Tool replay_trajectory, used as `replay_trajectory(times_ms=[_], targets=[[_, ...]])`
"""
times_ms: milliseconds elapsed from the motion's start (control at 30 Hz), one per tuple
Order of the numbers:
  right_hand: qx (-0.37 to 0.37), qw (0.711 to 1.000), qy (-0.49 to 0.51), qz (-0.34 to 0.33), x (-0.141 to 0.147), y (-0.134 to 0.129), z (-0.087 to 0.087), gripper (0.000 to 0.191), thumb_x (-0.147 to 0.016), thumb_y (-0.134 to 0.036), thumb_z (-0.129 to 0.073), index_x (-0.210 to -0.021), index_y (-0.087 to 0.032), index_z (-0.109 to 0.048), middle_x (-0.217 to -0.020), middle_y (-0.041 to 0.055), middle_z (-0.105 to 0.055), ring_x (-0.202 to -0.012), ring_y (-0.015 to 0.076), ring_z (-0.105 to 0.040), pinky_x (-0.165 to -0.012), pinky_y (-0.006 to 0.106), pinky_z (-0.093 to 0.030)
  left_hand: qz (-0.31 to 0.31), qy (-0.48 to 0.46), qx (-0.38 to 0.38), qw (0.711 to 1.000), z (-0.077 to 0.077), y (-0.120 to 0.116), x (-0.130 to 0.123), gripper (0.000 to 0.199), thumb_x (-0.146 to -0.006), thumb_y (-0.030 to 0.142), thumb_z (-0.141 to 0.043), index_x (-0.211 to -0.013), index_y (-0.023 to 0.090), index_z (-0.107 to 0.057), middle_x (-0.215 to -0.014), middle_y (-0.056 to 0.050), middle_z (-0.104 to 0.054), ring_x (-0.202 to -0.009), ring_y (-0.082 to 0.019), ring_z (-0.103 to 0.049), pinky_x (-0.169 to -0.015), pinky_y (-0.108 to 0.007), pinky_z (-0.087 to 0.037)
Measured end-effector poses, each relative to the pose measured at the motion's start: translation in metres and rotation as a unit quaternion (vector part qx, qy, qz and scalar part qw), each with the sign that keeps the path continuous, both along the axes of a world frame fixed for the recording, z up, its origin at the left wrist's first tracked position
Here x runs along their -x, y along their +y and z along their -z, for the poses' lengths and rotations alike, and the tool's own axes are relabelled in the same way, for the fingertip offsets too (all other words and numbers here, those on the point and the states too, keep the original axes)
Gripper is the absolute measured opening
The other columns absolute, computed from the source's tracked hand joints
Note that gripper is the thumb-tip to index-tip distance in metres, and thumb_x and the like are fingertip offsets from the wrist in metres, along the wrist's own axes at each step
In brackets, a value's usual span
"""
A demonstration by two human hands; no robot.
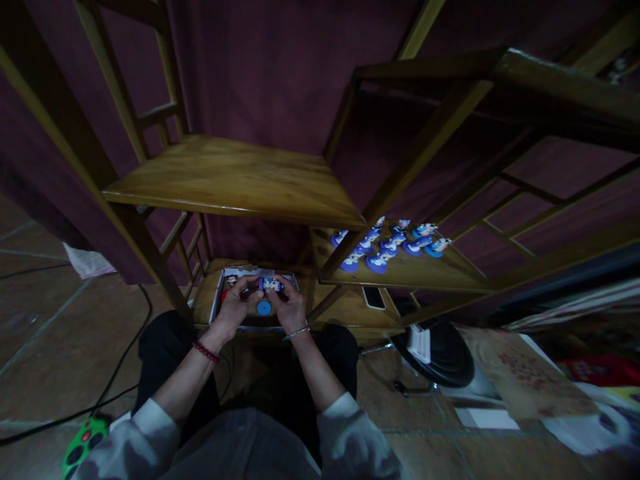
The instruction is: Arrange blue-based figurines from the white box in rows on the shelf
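Observation:
Between my two hands is a small figurine (pixel 271 285) in white and blue with a purple base, lying on its side. The fingers of my left hand (pixel 239 305) close on its base end. My right hand (pixel 290 305) grips the other end with thumb and fingers. Just below them, an open shallow box (pixel 219 300) sits on the low shelf, holding a round blue disc (pixel 264 308) and a small dark-and-red figure (pixel 231 281). To the right, several similar figurines (pixel 383 259) stand on purple and blue bases on a slightly higher shelf.
A bare wooden shelf board (pixel 235 177) juts out above my hands, with a slanting post to its right. A phone (pixel 373 298) lies on the low shelf. On the floor are a black round stool (pixel 445 353), cables and a green object (pixel 85 443).

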State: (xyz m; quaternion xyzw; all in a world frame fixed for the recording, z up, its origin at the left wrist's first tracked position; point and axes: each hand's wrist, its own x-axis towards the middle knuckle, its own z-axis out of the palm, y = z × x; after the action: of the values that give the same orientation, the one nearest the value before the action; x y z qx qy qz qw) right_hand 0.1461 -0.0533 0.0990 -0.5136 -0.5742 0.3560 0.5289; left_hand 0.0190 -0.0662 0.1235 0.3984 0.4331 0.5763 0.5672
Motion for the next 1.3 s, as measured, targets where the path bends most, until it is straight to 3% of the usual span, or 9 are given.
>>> replay_trajectory(times_ms=[467, 733, 967, 1300], targets=[[-0.049, 0.996, -0.072, -0.025, -0.002, -0.002, -0.012, 0.024, -0.073, -0.024, -0.054, -0.096, -0.023, -0.061, -0.092, 0.001, -0.065, -0.083, 0.0162, -0.061, -0.077, 0.029, -0.049, 0.019, -0.038, 0.03, 0.999, 0.017, 0.001, 0.001, 0.034, -0.061, 0.023, -0.07, -0.093, 0.019, -0.061, -0.095, -0.004, -0.062, -0.096, -0.019, -0.053, -0.087, -0.036, -0.042], [-0.05, 0.994, -0.095, -0.036, -0.004, 0.002, -0.016, 0.027, -0.074, -0.026, -0.053, -0.1, -0.026, -0.06, -0.093, -0.001, -0.065, -0.081, 0.0152, -0.061, -0.073, 0.027, -0.049, 0.025, -0.145, 0.05, 0.988, 0.018, 0.001, -0.002, 0.036, -0.062, 0.022, -0.072, -0.096, 0.018, -0.062, -0.096, -0.003, -0.062, -0.092, -0.017, -0.057, -0.091, -0.038, -0.041], [-0.058, 0.989, -0.126, -0.05, -0.003, 0.005, -0.017, 0.029, -0.074, -0.02, -0.052, -0.1, -0.027, -0.061, -0.098, -0.0017, -0.065, -0.089, 0.0158, -0.059, -0.081, 0.027, -0.046, 0.02, -0.198, 0.062, 0.978, 0.019, -0.001, -0.002, 0.032, -0.06, 0.018, -0.073, -0.091, 0.018, -0.065, -0.098, -0.002, -0.063, -0.097, -0.019, -0.056, -0.094, -0.04, -0.04], [-0.034, 0.985, -0.168, -0.031, -0.003, 0.003, -0.025, 0.037, -0.073, -0.02, -0.053, -0.109, -0.028, -0.057, -0.1, -0.0013, -0.065, -0.082, 0.0155, -0.061, -0.078, 0.028, -0.048, 0.02, -0.22, 0.077, 0.972, 0.015, -0.003, -0.002, 0.031, -0.061, 0.014, -0.072, -0.092, 0.015, -0.066, -0.1, -0.004, -0.064, -0.099, -0.019, -0.056, -0.095, -0.04, -0.04]])
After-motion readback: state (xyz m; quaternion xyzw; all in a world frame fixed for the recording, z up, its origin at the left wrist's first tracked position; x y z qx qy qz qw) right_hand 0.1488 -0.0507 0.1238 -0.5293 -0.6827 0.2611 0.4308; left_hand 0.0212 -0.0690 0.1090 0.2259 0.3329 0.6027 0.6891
